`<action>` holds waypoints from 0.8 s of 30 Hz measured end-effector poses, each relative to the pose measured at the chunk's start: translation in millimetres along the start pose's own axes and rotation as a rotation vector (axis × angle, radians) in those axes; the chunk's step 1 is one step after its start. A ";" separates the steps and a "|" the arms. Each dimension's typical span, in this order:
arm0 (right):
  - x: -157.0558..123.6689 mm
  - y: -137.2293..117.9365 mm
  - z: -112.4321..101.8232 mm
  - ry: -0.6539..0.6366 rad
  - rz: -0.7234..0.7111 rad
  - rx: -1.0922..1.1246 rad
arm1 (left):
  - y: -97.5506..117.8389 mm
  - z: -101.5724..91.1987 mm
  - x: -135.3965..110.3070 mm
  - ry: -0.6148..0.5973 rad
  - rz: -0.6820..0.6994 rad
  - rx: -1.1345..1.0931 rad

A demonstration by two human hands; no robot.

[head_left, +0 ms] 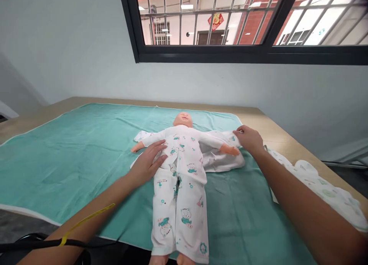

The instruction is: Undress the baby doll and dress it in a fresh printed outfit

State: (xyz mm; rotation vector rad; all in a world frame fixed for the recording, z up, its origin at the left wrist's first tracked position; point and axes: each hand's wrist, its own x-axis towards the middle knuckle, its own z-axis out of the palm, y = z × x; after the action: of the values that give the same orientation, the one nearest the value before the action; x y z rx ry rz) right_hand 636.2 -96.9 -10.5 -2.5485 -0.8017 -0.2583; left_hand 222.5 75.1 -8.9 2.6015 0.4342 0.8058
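Observation:
A baby doll [183, 120] lies on its back on a green cloth [86, 150], head toward the wall, arms stretched out to both sides. It wears a white top and white trousers [188, 211] printed with small animals. Beneath its back a second white printed garment [221, 161] is spread out, showing on both sides of the doll. My left hand [151, 159] rests with fingers extended on the doll's side at the waist. With closed fingertips my right hand [248, 138] pinches the garment's outer end, just beyond the doll's hand. The thumb's exact hold is partly hidden.
More white printed fabric [319, 184] lies at the right, beyond my forearm. The wooden tabletop [276, 129] shows around the cloth. A barred window [201, 54] is in the wall behind. A black cable [46, 245] with a yellow tie crosses near my left forearm.

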 end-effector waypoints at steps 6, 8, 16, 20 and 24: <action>6.1 -11.3 10.4 0.039 -0.272 -0.204 | -58.9 2.6 14.9 0.049 -0.005 0.259; -4.9 -6.7 20.3 -0.015 -0.417 -0.111 | -76.1 4.6 13.8 0.019 -0.035 0.369; -27.4 20.6 40.3 -0.258 -0.611 -0.112 | -90.2 3.2 -0.8 -0.096 0.024 0.592; -32.4 29.7 31.5 -0.252 -0.573 -0.128 | -89.0 -5.1 -1.8 -0.091 0.097 0.540; -57.2 28.6 13.4 -0.175 -0.432 -0.087 | -74.7 -7.9 0.9 -0.051 0.236 0.398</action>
State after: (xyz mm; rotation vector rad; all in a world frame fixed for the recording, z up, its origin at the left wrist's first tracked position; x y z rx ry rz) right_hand 606.8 -139.7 -50.1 -2.4750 -1.4377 -0.2085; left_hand 205.4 143.3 -35.4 3.0810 0.2994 0.7907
